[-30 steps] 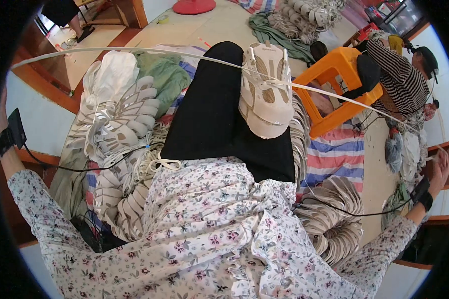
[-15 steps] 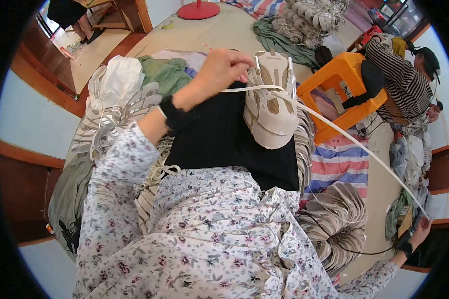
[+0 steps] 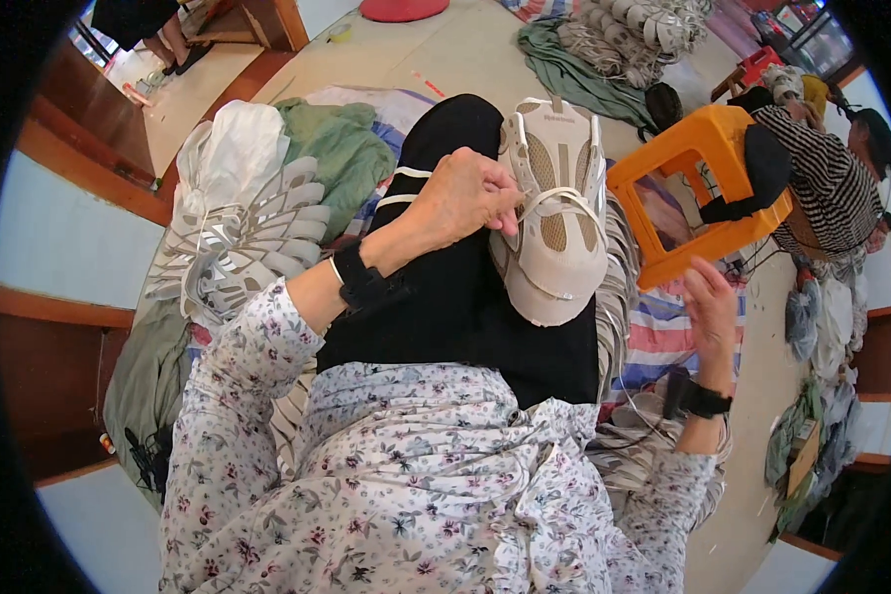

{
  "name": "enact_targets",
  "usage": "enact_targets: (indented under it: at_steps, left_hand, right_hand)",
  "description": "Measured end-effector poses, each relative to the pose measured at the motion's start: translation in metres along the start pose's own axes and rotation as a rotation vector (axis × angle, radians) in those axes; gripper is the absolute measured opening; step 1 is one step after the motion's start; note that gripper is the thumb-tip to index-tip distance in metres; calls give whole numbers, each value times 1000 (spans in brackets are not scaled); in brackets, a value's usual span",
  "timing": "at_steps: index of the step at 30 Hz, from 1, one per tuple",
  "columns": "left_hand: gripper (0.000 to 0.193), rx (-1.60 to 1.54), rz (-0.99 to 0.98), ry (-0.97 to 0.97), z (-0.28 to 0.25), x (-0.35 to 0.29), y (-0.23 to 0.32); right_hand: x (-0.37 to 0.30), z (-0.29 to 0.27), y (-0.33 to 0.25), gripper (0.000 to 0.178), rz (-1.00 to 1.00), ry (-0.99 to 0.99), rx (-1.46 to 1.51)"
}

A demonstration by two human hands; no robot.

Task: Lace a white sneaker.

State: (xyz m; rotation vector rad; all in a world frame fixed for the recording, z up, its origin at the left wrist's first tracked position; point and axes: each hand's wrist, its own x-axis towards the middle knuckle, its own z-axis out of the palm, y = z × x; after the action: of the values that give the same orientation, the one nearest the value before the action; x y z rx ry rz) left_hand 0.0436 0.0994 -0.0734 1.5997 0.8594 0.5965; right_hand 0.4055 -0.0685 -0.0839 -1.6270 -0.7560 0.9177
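A beige-white shoe upper (image 3: 554,259) with mesh panels lies across my black-covered lap, rounded toe toward me. A cream shoelace (image 3: 570,191) crosses its front part in loops. Beside the shoe's left edge my left hand (image 3: 470,201) pinches the shoelace, fingertips pressed together. Pale bands of what looks like lace lie over the black cloth (image 3: 436,307) behind that wrist. Off to the right of the shoe, my right hand (image 3: 711,305) is raised with its fingers loosely bent and apart; no lace shows in it.
An orange plastic stool (image 3: 698,188) stands at the right, a black thing on it. Bundles of grey-white shoe pieces (image 3: 233,243) lie at left, with more under my right arm. A person in a striped top (image 3: 827,178) sits far right. Green cloth (image 3: 337,163) lies near my left.
My right hand has come in from the far right toward the stool, and the long taut lace is gone from view. My left hand has moved down and right, closer to the shoe.
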Motion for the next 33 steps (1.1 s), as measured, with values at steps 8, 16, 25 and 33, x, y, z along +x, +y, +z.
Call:
enact_targets:
  at_steps: [8,16,25,33]
  left_hand:
    - [18,-183,-138,-72,-7,2,10]
    - [21,-125,-209,-10,-7,5,19]
    - [20,663,317,223,12,7,34]
    - [15,704,253,212,12,0,37]
  right_hand:
    - [8,96,-56,16,-135,-292,-54]
    - [21,123,-52,6,-137,-392,33]
    - [27,125,-58,7,48,-494,150]
    - [34,127,-61,7,96,-477,117]
